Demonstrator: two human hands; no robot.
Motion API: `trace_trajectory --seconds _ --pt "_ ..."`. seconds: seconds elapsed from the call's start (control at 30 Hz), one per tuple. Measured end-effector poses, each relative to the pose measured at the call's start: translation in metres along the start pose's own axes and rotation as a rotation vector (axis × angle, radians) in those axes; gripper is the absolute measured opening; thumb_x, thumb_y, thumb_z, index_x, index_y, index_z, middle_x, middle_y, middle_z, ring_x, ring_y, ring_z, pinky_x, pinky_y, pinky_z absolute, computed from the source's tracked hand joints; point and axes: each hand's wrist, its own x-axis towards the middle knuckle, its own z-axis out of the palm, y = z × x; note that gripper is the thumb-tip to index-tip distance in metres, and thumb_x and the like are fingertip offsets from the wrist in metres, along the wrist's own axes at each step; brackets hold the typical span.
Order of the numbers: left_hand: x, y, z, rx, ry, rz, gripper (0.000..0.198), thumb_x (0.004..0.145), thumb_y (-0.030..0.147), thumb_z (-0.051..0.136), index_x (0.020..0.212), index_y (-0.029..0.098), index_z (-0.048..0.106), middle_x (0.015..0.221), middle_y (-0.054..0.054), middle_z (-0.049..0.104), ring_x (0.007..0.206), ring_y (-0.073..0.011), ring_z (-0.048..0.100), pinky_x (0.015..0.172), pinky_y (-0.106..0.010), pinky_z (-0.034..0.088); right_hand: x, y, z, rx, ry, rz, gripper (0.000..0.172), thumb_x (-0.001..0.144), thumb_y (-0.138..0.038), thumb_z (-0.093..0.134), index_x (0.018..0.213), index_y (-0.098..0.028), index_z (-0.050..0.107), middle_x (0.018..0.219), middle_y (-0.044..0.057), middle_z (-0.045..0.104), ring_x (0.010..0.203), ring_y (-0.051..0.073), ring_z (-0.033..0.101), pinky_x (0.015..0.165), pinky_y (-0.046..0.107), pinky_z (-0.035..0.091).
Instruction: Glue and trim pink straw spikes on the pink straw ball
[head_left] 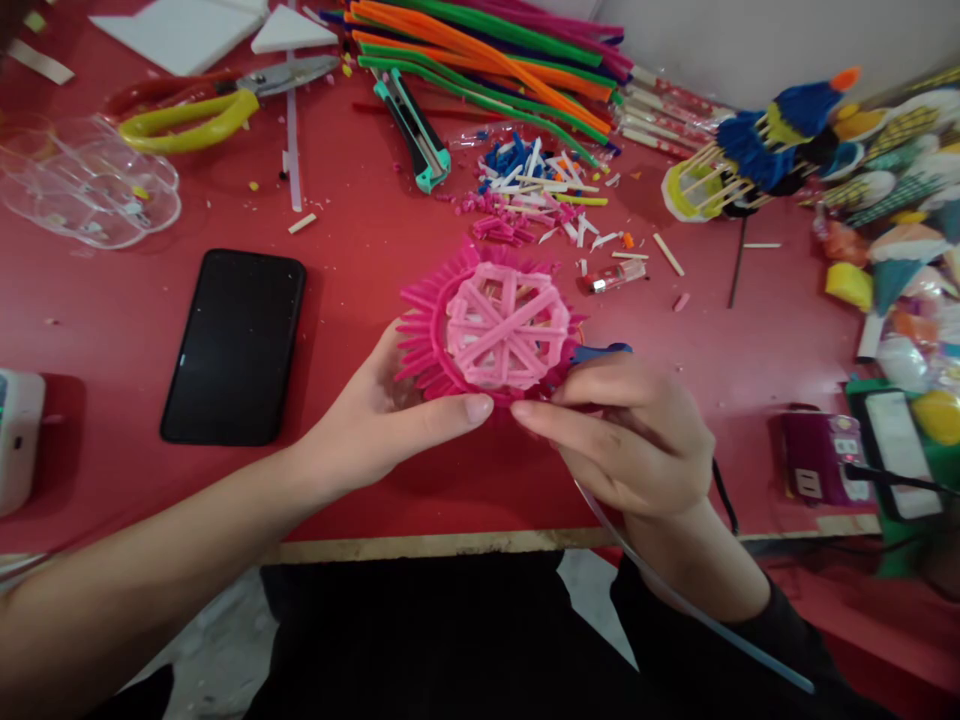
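A round pink craft piece point(507, 328) is held up over the red table. Its face has crossing light pink strips, and darker pink spikes fan out around the rim. My left hand point(401, 410) grips it from the left and below, with the thumb along the lower rim. At the lower right rim, the fingers of my right hand point(637, 430) are pinched together on the darker pink edge. A blue tip point(604, 352) sticks out behind the right fingers. A thin clear strip point(697, 608) trails from under that hand toward the lower right.
A black phone point(234, 348) lies at left. Farther back are yellow-handled scissors point(191, 122), a teal cutter point(414, 135), pipe cleaners point(487, 50) and small scraps point(536, 185). A blue-topped craft figure point(761, 150) stands back right; a purple box point(821, 457) sits lower right.
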Motion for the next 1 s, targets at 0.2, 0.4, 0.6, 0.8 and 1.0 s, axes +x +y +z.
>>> trace_trajectory --seconds 0.2,0.4,0.6,0.8,1.0 --pt "0.0001 -0.0028 -0.0008 -0.015 -0.013 -0.002 0.055 0.062 0.024 0.099 0.108 0.034 0.071 0.128 0.003 0.079 0.134 -0.0339 0.066 0.118 -0.048 0.052 0.0018 -0.003 0.0045 0.029 0.044 0.022 0.016 0.094 -0.014 0.074 0.101 -0.027 0.08 0.079 -0.001 0.068 0.068 0.014 0.064 0.061 0.031 0.053" --pt "0.0007 -0.0027 -0.0012 -0.025 -0.003 0.008 0.054 0.061 0.023 0.1 0.105 0.031 0.071 0.124 0.001 0.08 0.131 -0.0355 0.068 0.116 -0.048 0.053 0.0024 -0.0025 0.0022 0.02 0.025 0.013 0.016 0.093 -0.012 0.075 0.1 -0.025 0.08 0.081 -0.001 0.07 0.07 0.014 0.065 0.061 0.03 0.054" --pt "0.0018 -0.0024 -0.0005 0.001 0.043 0.047 0.056 0.056 0.018 0.101 0.101 0.028 0.069 0.12 -0.001 0.082 0.126 -0.0367 0.071 0.113 -0.048 0.055 -0.0032 0.002 -0.0022 -0.033 -0.016 -0.062 0.025 0.093 -0.008 0.072 0.111 -0.023 0.079 0.089 0.001 0.071 0.079 0.015 0.068 0.069 0.03 0.059" --pt "0.0015 -0.0032 -0.0013 0.027 0.066 0.084 0.056 0.057 0.02 0.101 0.102 0.028 0.068 0.121 -0.001 0.081 0.126 -0.0364 0.071 0.112 -0.047 0.056 -0.0066 0.0045 -0.0039 -0.155 0.025 -0.068 0.029 0.09 -0.008 0.075 0.114 -0.024 0.077 0.097 0.001 0.074 0.083 0.017 0.072 0.077 0.034 0.063" --pt "0.0018 -0.0054 -0.0028 0.062 0.056 0.142 0.052 0.064 0.022 0.097 0.106 0.029 0.067 0.13 -0.001 0.078 0.132 -0.0343 0.068 0.116 -0.047 0.054 -0.0018 0.0022 0.0001 -0.288 0.102 0.037 0.024 0.085 -0.014 0.084 0.104 -0.026 0.076 0.083 0.001 0.074 0.072 0.018 0.07 0.071 0.034 0.061"
